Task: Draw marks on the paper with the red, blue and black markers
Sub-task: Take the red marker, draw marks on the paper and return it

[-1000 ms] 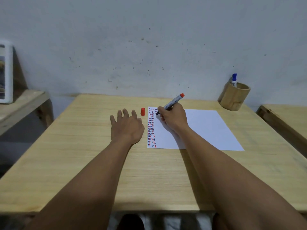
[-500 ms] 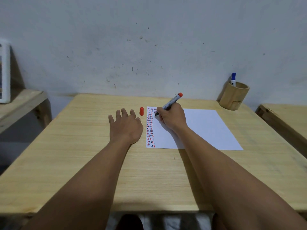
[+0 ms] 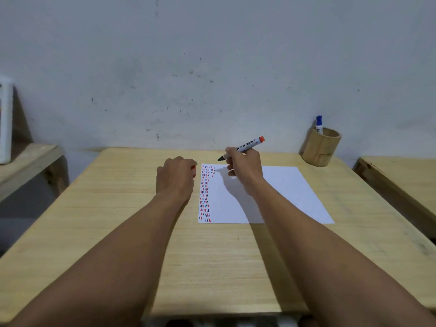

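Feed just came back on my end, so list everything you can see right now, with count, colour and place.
table: one, light wood, fills the foreground
paper: one, white, rows of red, blue and black marks down its left edge
red marker: one, uncapped, white barrel with red end, in the right hand, tip raised off the sheet
red cap: one, mostly hidden under the left hand's fingers
holder: one, bamboo, far right corner
blue marker: one, standing in the holder
side bench: one, wood, right
shelf: one, wood, left
left hand: curled over the cap
right hand: gripping the marker
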`<state>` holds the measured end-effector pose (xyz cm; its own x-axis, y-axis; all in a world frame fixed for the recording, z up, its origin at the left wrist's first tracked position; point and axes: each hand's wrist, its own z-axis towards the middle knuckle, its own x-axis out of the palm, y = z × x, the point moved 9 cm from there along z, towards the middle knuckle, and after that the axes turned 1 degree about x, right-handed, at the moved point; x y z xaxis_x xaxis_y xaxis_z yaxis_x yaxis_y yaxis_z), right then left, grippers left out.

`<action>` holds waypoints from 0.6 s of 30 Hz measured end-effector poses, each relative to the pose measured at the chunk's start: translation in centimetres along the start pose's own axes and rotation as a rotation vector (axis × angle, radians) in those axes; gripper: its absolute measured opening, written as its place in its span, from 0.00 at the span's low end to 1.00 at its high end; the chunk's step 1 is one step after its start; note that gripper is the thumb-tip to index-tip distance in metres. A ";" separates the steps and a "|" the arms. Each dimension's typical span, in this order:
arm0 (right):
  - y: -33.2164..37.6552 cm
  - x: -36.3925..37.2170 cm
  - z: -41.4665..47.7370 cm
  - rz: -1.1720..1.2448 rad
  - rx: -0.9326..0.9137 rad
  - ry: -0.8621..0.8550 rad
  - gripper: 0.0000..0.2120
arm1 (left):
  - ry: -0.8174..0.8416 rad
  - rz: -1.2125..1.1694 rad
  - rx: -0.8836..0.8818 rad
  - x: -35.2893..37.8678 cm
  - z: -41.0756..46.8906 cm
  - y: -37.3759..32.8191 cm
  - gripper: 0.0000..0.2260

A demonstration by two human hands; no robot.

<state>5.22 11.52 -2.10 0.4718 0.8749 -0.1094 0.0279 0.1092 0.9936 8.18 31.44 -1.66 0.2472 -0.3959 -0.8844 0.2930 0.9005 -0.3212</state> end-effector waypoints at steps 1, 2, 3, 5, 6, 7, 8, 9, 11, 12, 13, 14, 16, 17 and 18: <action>0.1 -0.2 -0.2 0.031 0.014 0.003 0.13 | -0.022 -0.011 -0.012 -0.2 0.0 0.0 0.12; 0.3 -0.4 -0.4 0.062 0.023 0.008 0.13 | -0.035 -0.042 -0.040 -0.4 0.0 0.1 0.11; 0.4 -0.6 -0.6 0.093 0.030 0.015 0.13 | -0.051 -0.096 -0.080 -0.8 -0.1 0.1 0.10; 0.9 -1.1 -1.2 0.158 0.041 0.035 0.10 | -0.088 -0.279 -0.171 -1.7 -0.4 -0.3 0.09; 1.2 -1.4 -1.5 0.187 0.048 0.043 0.08 | -0.108 -0.410 -0.214 -2.0 -0.6 -0.7 0.08; 1.4 -1.7 -1.7 0.215 0.060 0.046 0.08 | -0.120 -0.552 -0.251 -2.4 -0.9 -1.2 0.07; 1.5 -2.1 -2.0 0.250 0.075 0.045 0.08 | -0.123 -0.668 -0.272 -2.7 -1.0 -1.9 0.06; 1.7 -2.4 -2.2 0.289 0.090 0.041 0.08 | -0.113 -0.734 -0.268 -3.0 -1.1 -2.7 0.06; 2.1 -3.2 -2.6 0.345 0.108 0.035 0.06 | -0.092 -0.802 -0.241 -3.5 -1.0 -4.1 0.05; 2.3 -3.5 -2.8 0.364 0.114 0.031 0.06 | -0.084 -0.830 -0.238 -3.7 -1.0 -4.6 0.06; 2.5 -3.9 -3.0 0.383 0.121 0.026 0.06 | -0.075 -0.857 -0.242 -3.9 -1.0 -5.1 0.06; 2.7 -4.3 -3.3 0.405 0.126 0.021 0.06 | -0.066 -0.880 -0.248 -4.0 -1.1 -5.6 0.06; 3.2 -5.1 -3.6 0.436 0.131 0.018 0.06 | -0.045 -0.905 -0.247 -4.3 -1.2 -6.6 0.06; 3.4 -5.4 -3.8 0.444 0.131 0.020 0.06 | -0.038 -0.910 -0.236 -4.5 -1.3 -7.1 0.06; 3.7 -5.7 -4.0 0.451 0.131 0.024 0.05 | -0.032 -0.915 -0.225 -4.6 -1.3 -7.7 0.06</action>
<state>-0.84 8.82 2.06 0.4415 0.8324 0.3348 -0.0636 -0.3432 0.9371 3.55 26.61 4.43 0.0359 -0.9682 -0.2477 0.2016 0.2497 -0.9471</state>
